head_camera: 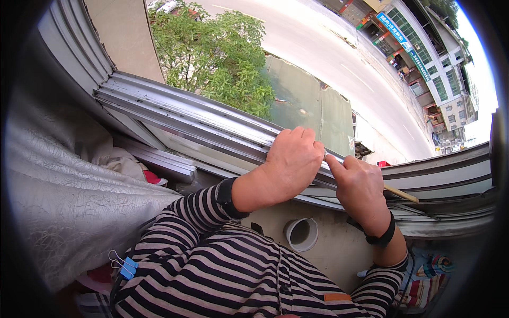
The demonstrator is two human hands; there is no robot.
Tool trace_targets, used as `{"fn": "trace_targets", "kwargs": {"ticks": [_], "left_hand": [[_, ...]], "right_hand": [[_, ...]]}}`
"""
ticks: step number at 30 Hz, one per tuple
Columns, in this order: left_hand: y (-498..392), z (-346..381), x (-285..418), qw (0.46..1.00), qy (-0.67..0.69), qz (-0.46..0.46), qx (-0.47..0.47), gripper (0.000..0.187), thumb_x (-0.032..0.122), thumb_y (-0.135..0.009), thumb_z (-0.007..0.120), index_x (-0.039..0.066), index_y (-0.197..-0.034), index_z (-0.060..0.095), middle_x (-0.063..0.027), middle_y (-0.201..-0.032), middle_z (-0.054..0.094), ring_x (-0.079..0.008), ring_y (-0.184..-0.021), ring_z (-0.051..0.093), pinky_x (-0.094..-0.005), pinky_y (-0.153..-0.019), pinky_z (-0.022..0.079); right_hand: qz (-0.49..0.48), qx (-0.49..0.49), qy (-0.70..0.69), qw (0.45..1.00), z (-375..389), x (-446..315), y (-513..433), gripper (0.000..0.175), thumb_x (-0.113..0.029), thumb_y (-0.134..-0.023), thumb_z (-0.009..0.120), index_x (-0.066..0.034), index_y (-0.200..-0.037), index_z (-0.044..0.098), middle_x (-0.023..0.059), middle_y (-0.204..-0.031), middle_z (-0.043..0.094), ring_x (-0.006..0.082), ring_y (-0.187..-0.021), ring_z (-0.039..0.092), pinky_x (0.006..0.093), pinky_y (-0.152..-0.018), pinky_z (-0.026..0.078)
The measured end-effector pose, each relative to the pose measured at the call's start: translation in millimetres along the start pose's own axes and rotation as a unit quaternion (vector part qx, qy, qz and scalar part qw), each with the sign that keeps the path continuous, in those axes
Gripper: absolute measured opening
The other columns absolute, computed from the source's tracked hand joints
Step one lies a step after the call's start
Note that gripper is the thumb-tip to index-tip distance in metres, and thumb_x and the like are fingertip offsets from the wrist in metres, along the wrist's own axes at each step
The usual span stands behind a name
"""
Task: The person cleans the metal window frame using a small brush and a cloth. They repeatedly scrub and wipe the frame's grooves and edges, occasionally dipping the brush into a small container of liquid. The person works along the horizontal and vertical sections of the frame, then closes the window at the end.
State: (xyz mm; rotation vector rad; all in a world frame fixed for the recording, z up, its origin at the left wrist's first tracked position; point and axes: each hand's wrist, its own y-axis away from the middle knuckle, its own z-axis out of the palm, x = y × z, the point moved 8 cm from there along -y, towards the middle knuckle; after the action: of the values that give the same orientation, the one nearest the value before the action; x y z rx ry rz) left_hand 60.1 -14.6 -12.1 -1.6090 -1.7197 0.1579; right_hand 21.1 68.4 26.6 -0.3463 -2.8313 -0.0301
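Both my hands are at the aluminium track of a window sill, which runs slantwise across the view. My left hand rests on the track, fingers curled over its outer side; whether it holds anything is hidden. Close to its right, my right hand is closed around a thin wooden stick, whose end sticks out at the right of the hand. The right index finger points along to a small tip at the track, beside the left hand. Dark grime spots lie along the grooves of the track.
Below the sill stands a white bucket with murky liquid. A pale curtain hangs at the left, near loose aluminium profiles. Folded fabrics lie at the lower right. Outside are a tree, a green awning and a street.
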Motion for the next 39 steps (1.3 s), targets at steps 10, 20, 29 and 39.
{"fn": "trace_targets", "kwargs": {"ticks": [10, 20, 29, 39], "left_hand": [[11.0, -28.1, -16.4, 0.998, -0.037, -0.005, 0.054, 0.005, 0.007, -0.07, 0.058, 0.004, -0.071, 0.055, -0.0108, -0.079, 0.051, -0.0259, -0.079, 0.053, -0.036, -0.071, 0.045], [32.7, -82.9, -75.3, 0.986, -0.129, -0.039, 0.099, 0.006, 0.008, -0.073, 0.058, 0.003, -0.07, 0.056, -0.0131, -0.08, 0.053, -0.0288, -0.082, 0.055, -0.0376, -0.074, 0.047], [63.3, -149.9, -132.8, 0.985, -0.052, -0.136, 0.089, 0.016, 0.007, -0.08, 0.066, -0.002, -0.093, 0.061, -0.0139, -0.089, 0.059, -0.0318, -0.084, 0.058, -0.0378, -0.073, 0.047], [77.8, -195.1, -134.8, 0.974, 0.075, -0.167, 0.135, 0.018, -0.008, -0.078, 0.059, -0.001, -0.095, 0.059, -0.0066, -0.089, 0.058, -0.0145, -0.079, 0.056, -0.0258, -0.072, 0.045]], "right_hand": [[-0.071, 0.076, 0.069, 0.992, -1.1, -39.1, -18.8, 0.036, -0.009, -0.073, 0.059, -0.0023, -0.108, 0.065, 0.0056, -0.068, 0.052, 0.0206, -0.056, 0.055, 0.0315, -0.045, 0.044], [-0.085, 0.142, 0.069, 0.984, -12.4, -100.1, -75.4, 0.016, -0.009, -0.076, 0.059, -0.0014, -0.089, 0.064, 0.0071, -0.063, 0.054, 0.0204, -0.053, 0.057, 0.033, -0.039, 0.042], [-0.112, -0.001, -0.145, 0.983, -24.7, -124.3, -148.8, 0.014, -0.011, -0.083, 0.056, -0.0071, -0.095, 0.063, 0.0169, -0.078, 0.063, 0.0367, -0.072, 0.066, 0.046, -0.059, 0.05], [-0.093, 0.072, -0.272, 0.955, -62.7, -73.3, -129.2, 0.024, -0.007, -0.084, 0.052, -0.0081, -0.103, 0.067, 0.0193, -0.079, 0.065, 0.0394, -0.076, 0.063, 0.0481, -0.065, 0.049]]}}
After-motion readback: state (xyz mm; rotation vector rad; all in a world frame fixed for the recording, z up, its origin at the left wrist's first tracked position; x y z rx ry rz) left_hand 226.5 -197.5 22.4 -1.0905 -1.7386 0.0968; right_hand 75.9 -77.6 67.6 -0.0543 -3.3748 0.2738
